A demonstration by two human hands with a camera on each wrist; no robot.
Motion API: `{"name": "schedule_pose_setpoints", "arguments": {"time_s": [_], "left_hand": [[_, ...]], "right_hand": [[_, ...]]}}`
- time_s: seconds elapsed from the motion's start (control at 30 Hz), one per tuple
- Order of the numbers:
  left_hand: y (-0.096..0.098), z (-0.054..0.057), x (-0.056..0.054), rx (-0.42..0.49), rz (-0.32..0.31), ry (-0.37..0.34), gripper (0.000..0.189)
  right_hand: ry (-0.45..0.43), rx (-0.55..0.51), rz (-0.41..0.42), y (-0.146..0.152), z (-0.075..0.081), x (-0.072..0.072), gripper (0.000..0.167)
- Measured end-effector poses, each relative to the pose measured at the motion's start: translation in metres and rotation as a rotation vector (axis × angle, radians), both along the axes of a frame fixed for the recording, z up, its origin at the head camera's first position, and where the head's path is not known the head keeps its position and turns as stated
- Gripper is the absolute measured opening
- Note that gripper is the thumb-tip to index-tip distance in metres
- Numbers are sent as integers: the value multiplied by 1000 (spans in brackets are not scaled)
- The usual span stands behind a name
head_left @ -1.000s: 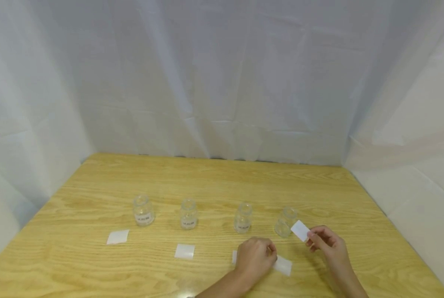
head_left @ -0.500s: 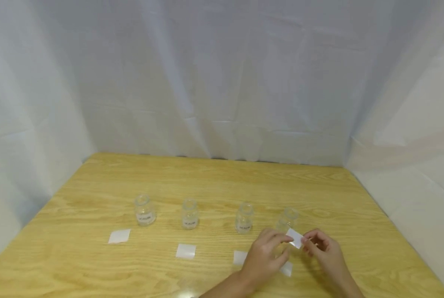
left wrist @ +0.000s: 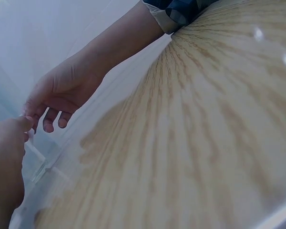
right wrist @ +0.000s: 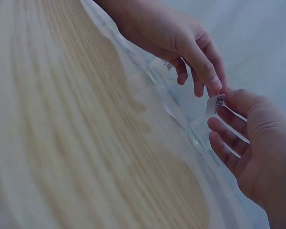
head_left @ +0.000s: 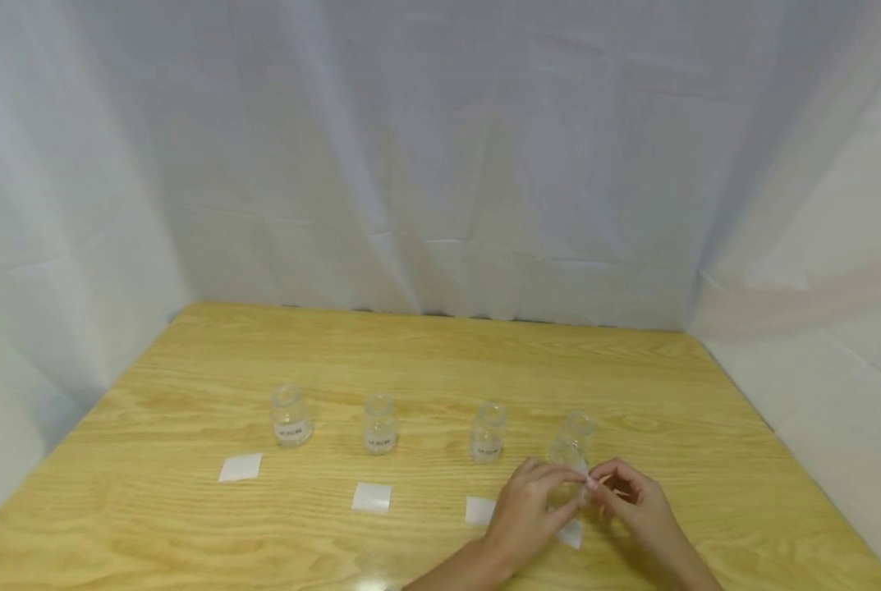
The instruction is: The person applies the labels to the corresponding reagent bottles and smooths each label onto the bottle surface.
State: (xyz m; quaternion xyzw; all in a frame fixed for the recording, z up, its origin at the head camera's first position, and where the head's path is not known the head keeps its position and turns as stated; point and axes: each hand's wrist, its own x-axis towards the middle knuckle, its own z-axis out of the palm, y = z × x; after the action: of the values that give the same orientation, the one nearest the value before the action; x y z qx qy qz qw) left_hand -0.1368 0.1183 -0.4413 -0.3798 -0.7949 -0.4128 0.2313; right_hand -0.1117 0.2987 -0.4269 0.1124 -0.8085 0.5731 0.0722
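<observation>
Both hands meet at a small white label [right wrist: 213,105] with dark printed characters, held above the table in front of the rightmost glass jar [head_left: 577,428]. My right hand [head_left: 635,505] pinches its edge between thumb and index finger, the other fingers loosely curled. The thumb and index finger of my left hand [head_left: 525,510] pinch the label from the other side. In the head view the fingers hide most of the label. Under the left hand lies a white paper piece [head_left: 571,533], partly covered; another paper piece [head_left: 479,510] lies beside that hand.
To the left stand a glass jar [head_left: 488,427], another glass jar [head_left: 379,419] and a glass jar [head_left: 288,410], each with a printed label. A white paper square [head_left: 372,497] and another square [head_left: 240,467] lie on the wooden table [head_left: 410,353]. White curtains [head_left: 440,164] surround it.
My left hand has risen from the paper piece on the table and come to the label. My right hand has brought the label slightly left and turned it edge-on.
</observation>
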Motion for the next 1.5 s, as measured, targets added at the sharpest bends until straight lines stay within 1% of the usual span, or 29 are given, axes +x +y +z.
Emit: {"name": "schedule_pose_setpoints", "arguments": {"time_s": [0.13,0.17,0.2,0.27,0.3,0.37,0.4,0.43,0.5,0.6,0.73,0.8,0.9,0.97,1.0,1.07,1.2,1.27,1.4,1.5], "left_hand": [[2,1,1,17,5,-77,21],[2,1,1,30,4,-112,21],[2,2,1,49,-6,-162,20],[2,3,2,113,-41,-305,18],[2,3,2,154,-59,-387,17],[3,5,2,254,-94,-548,15],[3,5,2,305,-112,-618,14],[3,6,2,352,-127,-672,13],[4,8,1,419,-142,-732,12],[5,9,1,460,-158,-767,12],[5,10,1,458,-150,-781,13],[5,10,1,455,-135,-787,13],[5,9,1,444,-96,-776,14],[5,7,1,423,-66,-754,14],[5,7,1,406,-46,-736,14],[5,6,0,366,-1,-680,13],[7,5,-1,286,102,-535,9],[8,5,-2,253,148,-473,8],[12,4,-4,173,239,-372,8],[15,3,-6,117,316,-301,8]], "right_hand": [[-21,-5,8,1,-1,0,7],[-24,-4,12,1,-1,0,7],[-27,-1,15,1,-1,0,7],[-25,6,6,1,0,0,8],[-29,8,-14,1,0,1,8],[-46,13,-69,0,2,1,12],[-57,14,-99,-1,2,1,13],[-73,9,-128,-1,3,1,14],[-105,2,-163,-3,3,0,15],[-131,-15,-169,-4,1,-1,15],[-115,-23,-192,-5,-1,-1,11],[-102,-24,-206,-6,0,-1,8],[-79,-29,-212,-6,0,-2,7],[-64,-33,-200,-6,-1,-2,6],[-53,-32,-191,-6,-1,-2,6],[-29,-29,-170,-5,-1,-2,5],[27,-11,-137,-3,-2,-2,5],[49,5,-130,-2,-2,-2,4],[109,83,-148,0,-4,-4,5],[191,174,-177,0,-6,-8,9]]}}
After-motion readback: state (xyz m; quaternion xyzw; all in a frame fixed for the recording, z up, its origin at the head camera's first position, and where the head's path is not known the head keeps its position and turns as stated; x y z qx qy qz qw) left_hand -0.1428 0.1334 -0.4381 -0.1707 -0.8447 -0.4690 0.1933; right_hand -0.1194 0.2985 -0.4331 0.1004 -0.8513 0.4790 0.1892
